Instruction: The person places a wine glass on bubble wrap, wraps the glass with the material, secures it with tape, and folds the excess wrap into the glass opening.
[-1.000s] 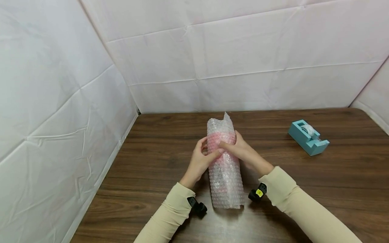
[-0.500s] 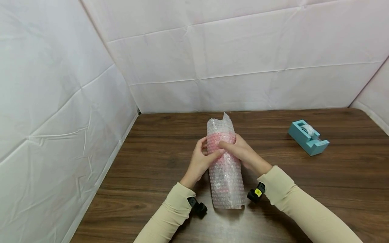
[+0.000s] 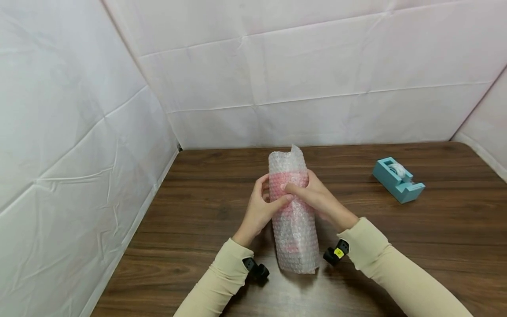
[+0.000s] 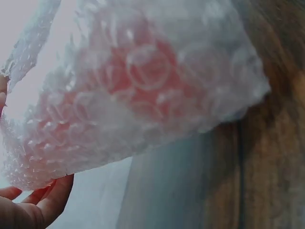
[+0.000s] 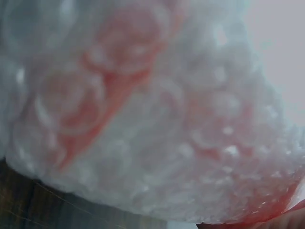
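Note:
Between the two hands is a long bubble-wrapped bundle [image 3: 295, 237], with something red or pink showing through the clear wrap. My left hand [image 3: 259, 209] grips its left side, thumb across the front and fingers going behind. From the right, my right hand [image 3: 314, 196] holds it the same way, its thumb lying near the left thumb. The bundle's far end is a loose, ragged edge of wrap. In the left wrist view, fingers [image 4: 55, 200] curl under the bubble wrap [image 4: 143, 81]. The right wrist view is mostly filled by blurred bubble wrap [image 5: 167, 124]. What exactly is wrapped cannot be made out.
A light-blue tape dispenser [image 3: 398, 179] with a roll of clear tape stands on the right of the dark wooden table [image 3: 214, 211]. White cloth walls [image 3: 309, 70] enclose the back and sides. Each wrist carries a small black camera.
Both hands keep their hold. The bundle has tilted slightly, and the shine on its near half has faded. The head view has shifted a little.

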Available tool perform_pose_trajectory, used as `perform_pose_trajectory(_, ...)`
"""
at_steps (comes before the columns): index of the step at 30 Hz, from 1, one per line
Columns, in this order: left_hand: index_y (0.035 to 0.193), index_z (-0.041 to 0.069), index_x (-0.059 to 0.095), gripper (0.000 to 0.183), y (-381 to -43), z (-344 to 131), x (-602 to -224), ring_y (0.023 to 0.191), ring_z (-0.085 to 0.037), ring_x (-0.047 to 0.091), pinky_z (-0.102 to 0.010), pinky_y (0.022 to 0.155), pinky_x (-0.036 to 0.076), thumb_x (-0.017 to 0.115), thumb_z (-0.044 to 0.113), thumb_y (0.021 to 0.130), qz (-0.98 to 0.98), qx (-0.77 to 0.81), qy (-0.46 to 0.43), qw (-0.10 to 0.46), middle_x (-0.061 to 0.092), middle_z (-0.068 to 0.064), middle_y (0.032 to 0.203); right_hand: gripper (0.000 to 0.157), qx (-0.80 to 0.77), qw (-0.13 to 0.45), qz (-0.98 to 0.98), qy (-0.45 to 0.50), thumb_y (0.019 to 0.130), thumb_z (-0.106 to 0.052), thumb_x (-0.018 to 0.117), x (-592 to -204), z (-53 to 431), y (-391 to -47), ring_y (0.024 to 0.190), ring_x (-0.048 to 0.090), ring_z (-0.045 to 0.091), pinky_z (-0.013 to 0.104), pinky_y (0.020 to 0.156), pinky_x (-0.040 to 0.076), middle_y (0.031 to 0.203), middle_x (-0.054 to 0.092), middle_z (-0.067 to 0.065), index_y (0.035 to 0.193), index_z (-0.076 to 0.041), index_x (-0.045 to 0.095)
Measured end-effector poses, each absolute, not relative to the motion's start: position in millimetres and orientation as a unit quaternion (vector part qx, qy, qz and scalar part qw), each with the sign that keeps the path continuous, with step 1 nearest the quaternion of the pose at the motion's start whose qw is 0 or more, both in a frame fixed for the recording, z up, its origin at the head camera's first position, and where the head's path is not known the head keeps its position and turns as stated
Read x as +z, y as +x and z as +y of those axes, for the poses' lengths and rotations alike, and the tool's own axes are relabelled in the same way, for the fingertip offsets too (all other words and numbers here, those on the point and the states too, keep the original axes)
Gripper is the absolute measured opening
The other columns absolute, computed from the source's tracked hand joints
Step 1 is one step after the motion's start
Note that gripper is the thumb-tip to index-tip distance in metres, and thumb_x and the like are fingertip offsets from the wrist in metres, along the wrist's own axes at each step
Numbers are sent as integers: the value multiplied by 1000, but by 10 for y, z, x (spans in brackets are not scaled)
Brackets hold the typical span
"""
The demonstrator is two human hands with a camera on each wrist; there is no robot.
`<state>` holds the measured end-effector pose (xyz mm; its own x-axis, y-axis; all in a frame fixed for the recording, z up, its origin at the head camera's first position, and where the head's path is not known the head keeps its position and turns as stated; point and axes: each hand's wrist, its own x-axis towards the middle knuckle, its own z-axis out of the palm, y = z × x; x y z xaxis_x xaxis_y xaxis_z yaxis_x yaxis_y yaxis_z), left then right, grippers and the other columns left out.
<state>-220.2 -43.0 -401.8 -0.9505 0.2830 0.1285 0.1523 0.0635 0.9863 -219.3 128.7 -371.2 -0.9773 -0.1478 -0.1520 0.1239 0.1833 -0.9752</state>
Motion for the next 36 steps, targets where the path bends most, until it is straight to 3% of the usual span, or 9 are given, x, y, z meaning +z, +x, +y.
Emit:
perform_pose_trajectory(8,146,14,30,82,-2181,-425,-3886,116,-25,55,-36,92,50,78,14,80,724,656,211,-6,46,-13,135,90,-640,87,763,-12,84,-29,72,-3530,1313,-2108,115,52,30,39,88,51,137,40,17,149,-9,13)
perform_pose_trajectory(13,148,17,27,86,-2171,-422,-3831,119,-26,53,-37,90,52,77,6,79,716,655,240,-14,43,-12,138,96,-633,59,771,-34,80,-26,77,-3462,1350,-2052,121,49,30,41,93,47,137,41,16,150,-11,12)
perform_pose_trajectory(27,149,17,26,95,-2199,-393,-3800,123,-27,48,-37,95,50,79,-4,73,693,634,334,-79,39,-11,142,101,-623,-21,776,-97,76,-12,81,-3420,1430,-1926,124,45,30,44,97,45,139,37,14,149,-13,11)
perform_pose_trajectory(36,150,19,25,96,-2200,-365,-3840,127,-26,45,-38,99,48,78,-5,73,684,630,360,-76,39,-9,144,98,-615,-62,775,-130,74,-9,81,-3506,1473,-1871,123,41,29,45,96,46,138,37,12,147,-13,15)
